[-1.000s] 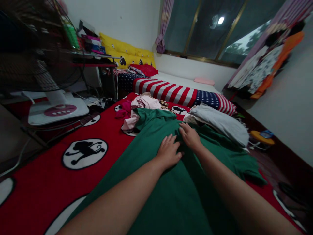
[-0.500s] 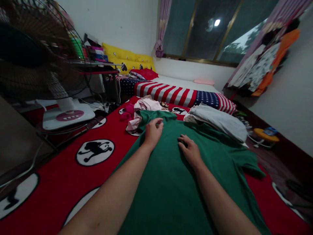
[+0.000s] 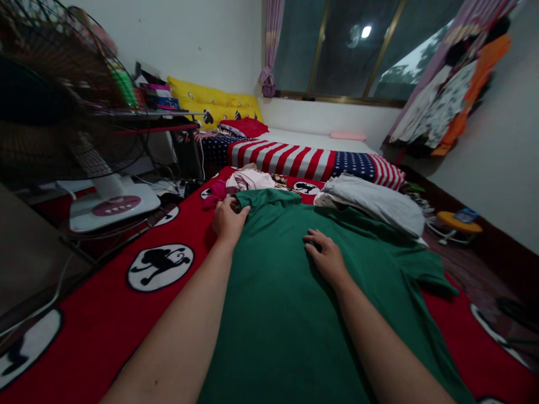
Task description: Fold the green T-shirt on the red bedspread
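Grip of the left hand (image 3: pixel 228 221) is curled at the outer edge of the shirt's left sleeve (image 3: pixel 263 196), thumb and fingers bent with a dark gap between them; whether cloth is pinched there I cannot tell. That sleeve runs from the grip to the right, bunched in soft folds toward the shoulder, so its long axis lies across the view, and the left hand is much the nearer one. Right hand (image 3: pixel 326 256) rests on the chest of the shirt (image 3: pixel 286 297), its grip loose and apart, fingers slightly bent, no cloth seen held. The green shirt lies beneath and between both arms, its length running from the person toward the bed, with the right sleeve (image 3: pixel 429 272) spread out on the other side, well apart from either hand. Under it all is a red blanket (image 3: pixel 101 320) with round monkey patches. Just beyond the left hand sit magenta cloth (image 3: pixel 215 193) and pink clothes (image 3: pixel 252 180); past the right shoulder lies a grey garment (image 3: pixel 374 202). Farther out, the bed (image 3: pixel 290 161) has a striped cover, and a fan (image 3: pixel 113 205) stands at left.
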`<state>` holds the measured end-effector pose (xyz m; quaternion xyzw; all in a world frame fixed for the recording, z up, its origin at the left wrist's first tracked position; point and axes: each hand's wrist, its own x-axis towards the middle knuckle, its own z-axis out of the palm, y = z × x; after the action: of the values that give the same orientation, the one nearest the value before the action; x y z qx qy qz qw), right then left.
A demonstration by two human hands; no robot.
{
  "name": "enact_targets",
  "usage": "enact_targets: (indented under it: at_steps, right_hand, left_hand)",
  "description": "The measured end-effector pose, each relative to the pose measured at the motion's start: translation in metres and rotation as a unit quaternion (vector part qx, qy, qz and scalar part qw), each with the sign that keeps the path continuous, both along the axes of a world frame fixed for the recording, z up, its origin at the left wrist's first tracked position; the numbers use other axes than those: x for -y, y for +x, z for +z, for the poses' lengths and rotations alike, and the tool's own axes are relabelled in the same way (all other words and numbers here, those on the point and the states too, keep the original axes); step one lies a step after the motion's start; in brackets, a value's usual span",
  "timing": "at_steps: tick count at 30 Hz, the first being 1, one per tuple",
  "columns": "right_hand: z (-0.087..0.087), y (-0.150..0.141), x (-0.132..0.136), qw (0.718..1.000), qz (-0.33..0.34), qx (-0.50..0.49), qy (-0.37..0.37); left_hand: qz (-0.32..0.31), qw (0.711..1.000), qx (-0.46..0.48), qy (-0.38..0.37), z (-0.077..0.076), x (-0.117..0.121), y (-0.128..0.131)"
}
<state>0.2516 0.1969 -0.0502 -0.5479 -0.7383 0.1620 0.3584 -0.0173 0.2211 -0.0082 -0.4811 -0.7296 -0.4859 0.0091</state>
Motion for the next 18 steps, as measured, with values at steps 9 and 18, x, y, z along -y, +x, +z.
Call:
enact_targets:
  at_steps: [9,18]
  right_hand:
    - [0.001,0.000,0.002,1.000,0.001,-0.001,-0.001]
    - [0.000,-0.002,0.002,1.000,-0.020,-0.005,0.001]
  left_hand:
    - [-0.076,0.991,-0.034,0.105,0.001,-0.004,0.005]
    - [0.010,0.995,-0.055,0.081,0.014,-0.001,0.005]
